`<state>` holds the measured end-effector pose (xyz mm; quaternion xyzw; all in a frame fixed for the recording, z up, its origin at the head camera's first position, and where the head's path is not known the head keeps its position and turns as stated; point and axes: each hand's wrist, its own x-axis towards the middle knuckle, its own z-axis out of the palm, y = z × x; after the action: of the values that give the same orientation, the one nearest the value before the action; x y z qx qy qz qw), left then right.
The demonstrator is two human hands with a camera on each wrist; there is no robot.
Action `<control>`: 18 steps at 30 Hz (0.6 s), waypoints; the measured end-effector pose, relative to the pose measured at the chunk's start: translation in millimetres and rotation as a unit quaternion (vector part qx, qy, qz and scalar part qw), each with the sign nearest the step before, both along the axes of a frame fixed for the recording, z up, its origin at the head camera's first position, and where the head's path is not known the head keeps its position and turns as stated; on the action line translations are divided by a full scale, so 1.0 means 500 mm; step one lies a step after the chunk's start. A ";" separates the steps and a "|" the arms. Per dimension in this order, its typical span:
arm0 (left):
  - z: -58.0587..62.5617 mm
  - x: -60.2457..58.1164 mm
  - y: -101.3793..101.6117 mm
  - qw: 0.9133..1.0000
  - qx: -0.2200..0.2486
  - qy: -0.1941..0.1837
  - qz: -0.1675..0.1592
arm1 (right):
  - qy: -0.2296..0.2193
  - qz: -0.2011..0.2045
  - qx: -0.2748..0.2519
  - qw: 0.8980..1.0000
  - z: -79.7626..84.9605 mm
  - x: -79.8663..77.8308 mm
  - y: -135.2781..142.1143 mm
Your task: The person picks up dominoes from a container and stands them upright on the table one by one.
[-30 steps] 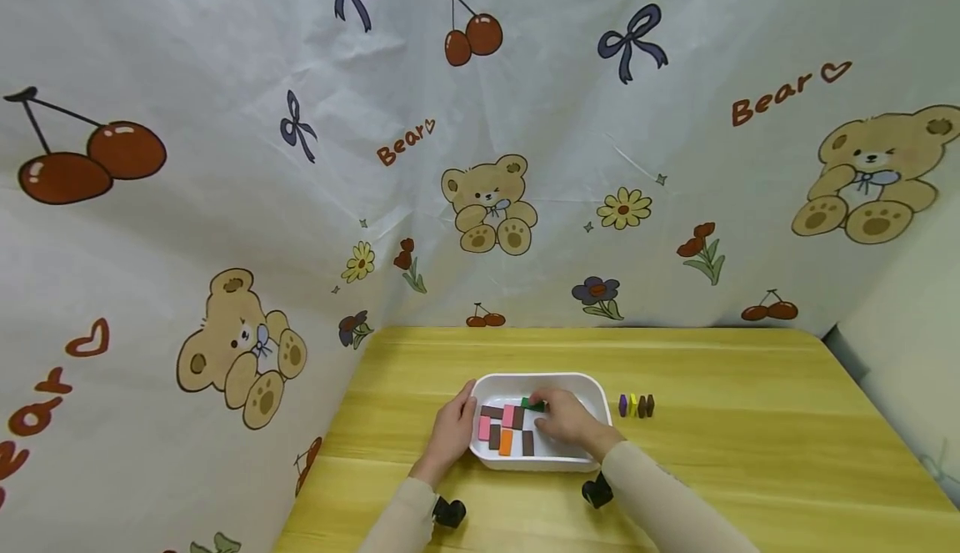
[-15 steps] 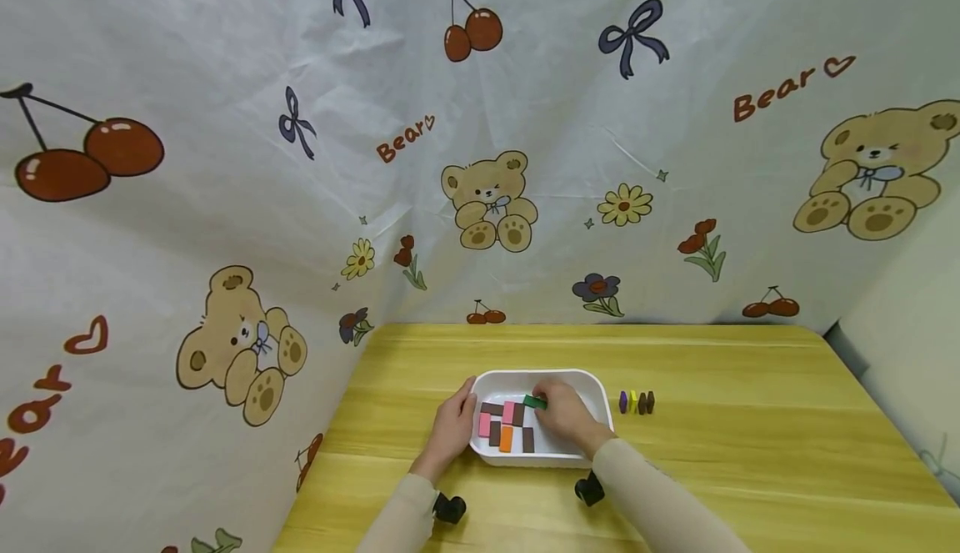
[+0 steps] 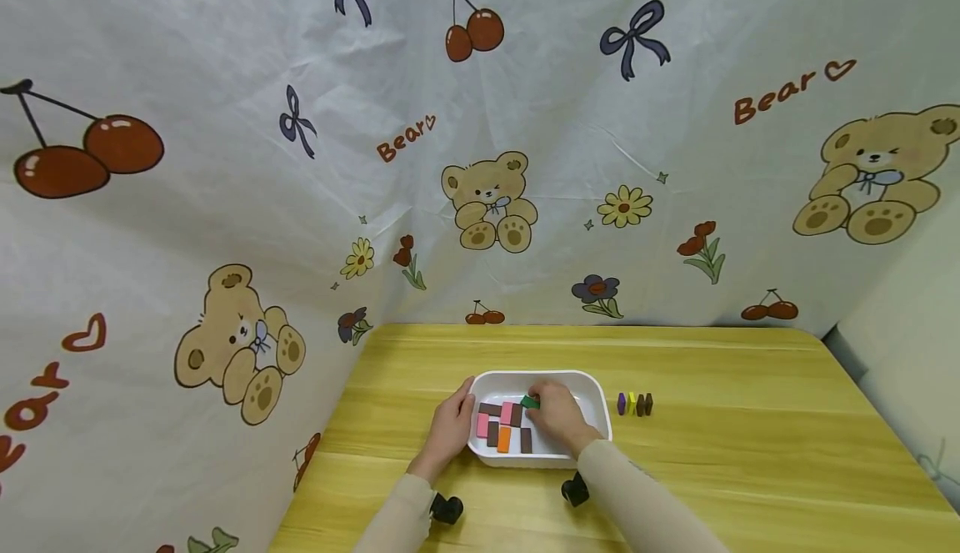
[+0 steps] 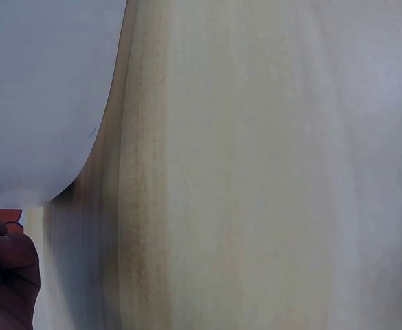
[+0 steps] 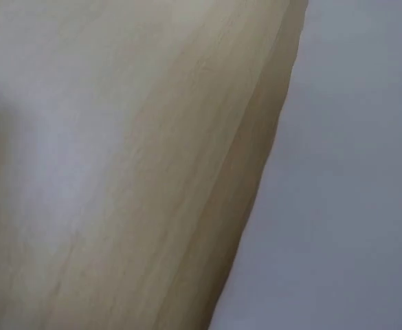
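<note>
A white plastic tray (image 3: 604,428) stands on the wooden table. Along its left wall my left hand (image 3: 448,424) grips the rim; the left wrist view catches part of that hand (image 4: 9,275) below the tray wall (image 4: 42,103). Inside the tray, my right hand (image 3: 557,409) pinches a green block (image 3: 529,402), whose right part the fingers hide. Left of and below it lie several flat brown blocks (image 3: 526,440), two pink blocks (image 3: 482,425) and an orange block (image 3: 504,439). The right wrist view has only table and tray wall (image 5: 338,192).
To the right of the tray, a purple block (image 3: 621,404), a yellow block (image 3: 632,404) and two brown blocks (image 3: 644,404) stand on edge in a row. A bear-printed cloth (image 3: 555,136) hangs behind and left of the wooden table (image 3: 750,436).
My right hand has shifted slightly left in the tray, and the green block has turned to a slant at its fingertips. The left hand stays at the rim.
</note>
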<state>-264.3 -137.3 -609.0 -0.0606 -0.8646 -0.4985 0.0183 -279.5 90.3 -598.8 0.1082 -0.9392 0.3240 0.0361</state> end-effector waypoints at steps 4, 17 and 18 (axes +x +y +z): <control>0.002 0.001 0.001 1.000 -0.002 0.004 0.000 | -0.002 -0.003 0.006 1.000 -0.001 -0.001 -0.002; 0.004 0.002 -0.001 1.000 -0.003 0.001 0.001 | -0.048 0.019 -0.004 0.999 0.004 -0.005 0.008; 0.004 0.002 -0.001 1.000 -0.002 0.000 0.000 | -0.050 0.021 -0.006 0.999 0.006 -0.004 0.009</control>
<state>-263.4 -137.7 -606.9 -0.0602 -0.8654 -0.4971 0.0182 -281.3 94.6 -595.9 0.1118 -0.9354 0.3351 -0.0172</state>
